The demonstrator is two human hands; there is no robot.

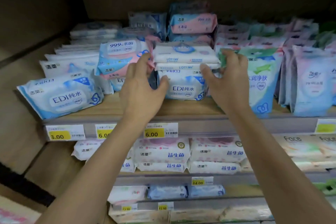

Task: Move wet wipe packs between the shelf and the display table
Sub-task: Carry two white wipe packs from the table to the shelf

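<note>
head view — left hand (143,85) and right hand (227,80) apart, each clasping one end of the wet wipe stack (185,71) near the front edge of the shelf (190,109), mid-length. step judged: pick-up; next, likely a level lift clear of neighbouring packs (121,56). stack — two white packs over a blue-white one, soft, glossy.

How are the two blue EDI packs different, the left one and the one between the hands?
The left EDI pack lies tilted with nothing on it; the middle EDI pack sits straight under stacked white LOTION packs. No hand touches the left EDI pack; the left hand presses its thumb on the middle one, while the right hand holds the LOTION packs. Both show the same blue EDI print.
</note>
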